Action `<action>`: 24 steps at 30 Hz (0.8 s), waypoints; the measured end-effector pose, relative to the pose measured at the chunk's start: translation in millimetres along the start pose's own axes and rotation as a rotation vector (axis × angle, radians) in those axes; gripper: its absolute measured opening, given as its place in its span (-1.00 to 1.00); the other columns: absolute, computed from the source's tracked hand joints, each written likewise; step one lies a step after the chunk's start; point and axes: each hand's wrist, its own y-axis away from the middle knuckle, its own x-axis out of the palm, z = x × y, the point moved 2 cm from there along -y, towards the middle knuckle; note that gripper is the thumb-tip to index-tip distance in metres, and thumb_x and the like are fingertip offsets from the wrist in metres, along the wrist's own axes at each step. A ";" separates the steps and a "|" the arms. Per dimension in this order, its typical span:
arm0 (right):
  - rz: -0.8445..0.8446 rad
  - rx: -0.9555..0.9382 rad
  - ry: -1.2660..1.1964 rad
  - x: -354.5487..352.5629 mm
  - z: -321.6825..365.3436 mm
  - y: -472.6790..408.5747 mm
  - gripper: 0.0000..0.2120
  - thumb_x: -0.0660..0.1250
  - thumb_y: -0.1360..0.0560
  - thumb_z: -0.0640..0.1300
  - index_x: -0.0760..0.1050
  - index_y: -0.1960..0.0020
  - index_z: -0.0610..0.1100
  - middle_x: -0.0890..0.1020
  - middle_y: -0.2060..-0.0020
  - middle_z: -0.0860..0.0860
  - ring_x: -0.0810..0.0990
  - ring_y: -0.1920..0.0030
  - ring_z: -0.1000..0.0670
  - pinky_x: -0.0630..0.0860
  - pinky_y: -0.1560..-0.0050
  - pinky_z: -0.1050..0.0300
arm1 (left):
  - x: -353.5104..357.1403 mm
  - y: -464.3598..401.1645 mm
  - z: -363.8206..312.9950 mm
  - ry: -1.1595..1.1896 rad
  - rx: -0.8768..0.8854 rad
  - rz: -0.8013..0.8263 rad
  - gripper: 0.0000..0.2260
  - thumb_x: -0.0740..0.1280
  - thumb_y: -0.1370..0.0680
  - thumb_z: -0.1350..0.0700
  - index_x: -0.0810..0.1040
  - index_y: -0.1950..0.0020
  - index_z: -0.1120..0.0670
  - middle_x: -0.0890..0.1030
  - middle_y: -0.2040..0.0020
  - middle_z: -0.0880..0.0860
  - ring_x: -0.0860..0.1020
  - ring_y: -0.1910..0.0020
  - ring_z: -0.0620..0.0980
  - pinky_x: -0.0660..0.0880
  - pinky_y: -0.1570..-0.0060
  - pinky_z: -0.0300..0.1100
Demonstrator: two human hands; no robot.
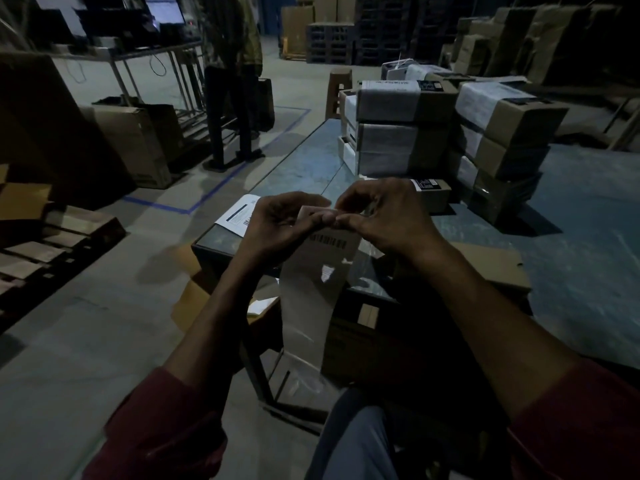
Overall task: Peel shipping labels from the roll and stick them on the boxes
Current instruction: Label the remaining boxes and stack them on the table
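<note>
A long strip of label backing with a barcode label near its top hangs down in front of me. My left hand pinches the strip's top left edge. Against it, my right hand grips the top right corner of the label, fingertips nearly touching the left thumb. Behind my hands a small cardboard box lies on the blue-grey table. Two stacks of labelled boxes stand further back, one at centre and one to the right. The roll itself is hidden.
A printed sheet lies at the table's near left corner. A flat cardboard piece lies right of my right wrist. A person stands by a desk with monitors at the back left. Pallets and cartons line the left floor.
</note>
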 end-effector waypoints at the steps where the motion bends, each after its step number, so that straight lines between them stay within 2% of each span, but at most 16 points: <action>1: -0.011 -0.003 0.011 -0.2 -0.8 0.0 -0.76 0.63 -0.40 -0.02 0.69 -0.04 0.03 0.67 0.14 0.22 0.65 0.13 0.30 0.63 0.10 0.36 | -0.2 1.9 -1.3 0.011 0.001 -0.012 -0.76 0.57 -0.52 0.13 0.72 -0.14 0.19 0.76 0.01 0.04 0.74 0.00 -0.02 0.66 0.02 -0.13; 3: -0.024 -0.008 0.024 -0.8 -2.8 0.0 -0.73 0.62 -0.40 -0.06 0.69 -0.07 0.03 0.67 0.13 0.21 0.66 0.12 0.28 0.67 0.07 0.28 | -1.9 4.1 -2.5 0.072 -0.002 -0.019 -0.71 0.59 -0.49 0.21 0.70 -0.18 0.25 0.76 -0.04 0.12 0.74 -0.06 0.07 0.67 -0.04 -0.05; 7: -0.021 -0.005 0.016 -2.2 -5.0 -0.1 -0.77 0.63 -0.39 -0.06 0.70 -0.03 0.03 0.72 0.11 0.16 0.68 0.10 0.24 0.69 0.05 0.19 | -7.4 5.2 -0.4 0.165 0.004 0.012 -0.77 0.54 -0.50 0.27 0.70 -0.14 0.28 0.75 -0.03 0.17 0.73 -0.06 0.15 0.66 -0.08 -0.01; 11: -0.033 0.021 -0.019 -3.5 -3.9 0.1 -0.81 0.64 -0.39 -0.11 0.71 0.05 0.03 0.72 0.16 0.16 0.69 0.13 0.21 0.70 0.08 0.10 | -6.7 1.9 -1.6 0.168 -0.022 0.001 -0.84 0.50 -0.52 0.28 0.73 -0.09 0.15 0.77 0.04 0.04 0.74 0.01 0.01 0.64 -0.03 -0.17; 15: -0.038 0.008 -0.021 -7.0 -0.9 -0.8 -0.76 0.66 -0.35 0.00 0.68 0.05 0.01 0.71 0.18 0.14 0.69 0.18 0.19 0.70 0.16 0.13 | -3.7 -3.1 -3.0 0.207 -0.045 -0.045 -0.88 0.49 -0.54 0.29 0.74 0.07 0.08 0.76 0.18 -0.05 0.71 0.17 -0.11 0.59 0.13 -0.29; 18: 0.005 -0.008 -0.055 -11.8 2.3 -1.0 -0.61 0.68 -0.30 0.07 0.69 -0.06 0.00 0.71 0.16 0.15 0.69 0.15 0.23 0.66 0.14 0.27 | -0.9 -2.3 -5.5 0.201 -0.048 -0.066 -0.87 0.46 -0.57 0.26 0.72 0.14 0.08 0.73 0.26 -0.07 0.67 0.25 -0.17 0.53 0.19 -0.32; 21: 0.044 0.005 -0.123 -14.4 2.1 -2.2 -0.55 0.67 -0.31 0.03 0.67 -0.15 -0.02 0.72 0.14 0.12 0.69 0.13 0.23 0.64 0.08 0.32 | 2.6 0.4 -7.4 0.209 -0.049 -0.085 -0.91 0.47 -0.55 0.13 0.72 0.13 0.09 0.73 0.24 -0.06 0.68 0.23 -0.13 0.54 0.18 -0.27; 24: 0.068 0.031 -0.200 -15.9 -1.0 -2.4 -0.60 0.68 -0.32 -0.07 0.69 -0.12 -0.05 0.73 0.15 0.07 0.71 0.13 0.17 0.67 0.06 0.23 | 4.8 2.2 -9.7 0.208 -0.020 -0.099 -0.89 0.48 -0.52 0.08 0.73 0.10 0.11 0.73 0.25 -0.05 0.67 0.27 -0.11 0.56 0.23 -0.25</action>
